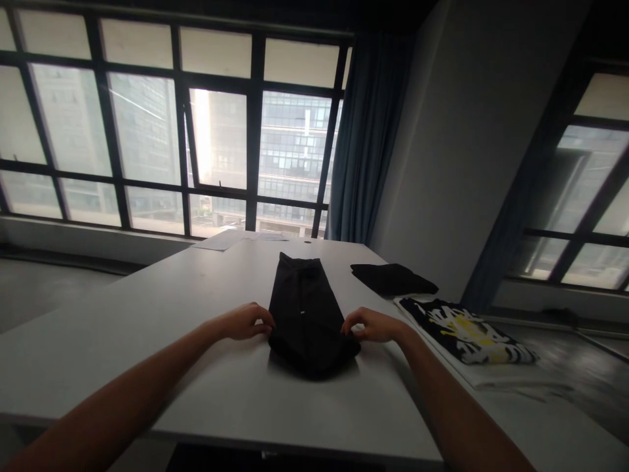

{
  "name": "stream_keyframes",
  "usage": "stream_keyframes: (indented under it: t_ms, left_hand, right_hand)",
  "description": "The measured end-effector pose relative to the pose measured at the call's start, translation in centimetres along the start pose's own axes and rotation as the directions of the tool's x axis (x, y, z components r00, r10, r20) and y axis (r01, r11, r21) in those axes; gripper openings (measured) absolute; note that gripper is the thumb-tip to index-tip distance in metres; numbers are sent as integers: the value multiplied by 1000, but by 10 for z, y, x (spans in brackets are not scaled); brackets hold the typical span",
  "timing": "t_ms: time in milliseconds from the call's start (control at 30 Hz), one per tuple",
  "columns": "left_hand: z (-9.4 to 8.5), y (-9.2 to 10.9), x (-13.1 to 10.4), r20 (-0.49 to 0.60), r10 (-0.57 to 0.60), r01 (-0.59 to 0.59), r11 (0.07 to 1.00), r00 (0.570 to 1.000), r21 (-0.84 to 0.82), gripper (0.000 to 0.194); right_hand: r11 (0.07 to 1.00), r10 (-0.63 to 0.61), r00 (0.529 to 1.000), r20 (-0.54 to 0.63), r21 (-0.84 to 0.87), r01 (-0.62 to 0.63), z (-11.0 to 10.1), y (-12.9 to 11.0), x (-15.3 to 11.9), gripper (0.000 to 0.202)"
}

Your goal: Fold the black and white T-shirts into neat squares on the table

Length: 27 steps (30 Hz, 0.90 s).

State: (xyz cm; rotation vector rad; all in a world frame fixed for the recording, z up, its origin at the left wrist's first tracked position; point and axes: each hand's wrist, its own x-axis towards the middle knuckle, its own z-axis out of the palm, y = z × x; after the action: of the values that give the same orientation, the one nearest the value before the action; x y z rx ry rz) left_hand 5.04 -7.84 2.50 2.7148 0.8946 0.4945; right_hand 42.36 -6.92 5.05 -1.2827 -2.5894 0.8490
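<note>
A black folded garment (307, 314) lies lengthwise on the white table (216, 387), with its near end rounded and thick and its far end narrower. My left hand (248, 321) pinches the garment's left edge close to the near end. On the opposite edge, my right hand (371, 324) has its fingers closed on the cloth at about the same height. A small white mark shows on the middle of the garment.
To the right lie a folded black cloth (393, 278) and a folded black garment with white and yellow print (472, 331), resting on white fabric (515, 375). Papers (221, 240) lie at the table's far end, before the windows and a blue curtain (368, 137).
</note>
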Motion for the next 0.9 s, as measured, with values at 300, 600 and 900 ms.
stream_keyframes:
  t_ms: [300, 600, 900]
  left_hand:
    - [-18, 4, -6, 227, -8, 139, 812, 974, -567, 30]
    - [12, -38, 11, -109, -638, 393, 591, 762, -705, 72]
    - [10, -30, 10, -135, -576, 396, 695, 806, -600, 85]
  right_hand:
    - [886, -68, 984, 165, 463, -16, -2, -10, -9, 32]
    - [829, 419, 820, -391, 533, -169, 16, -2, 27, 54]
    - [927, 345, 849, -400, 286, -242, 30, 15, 42, 43]
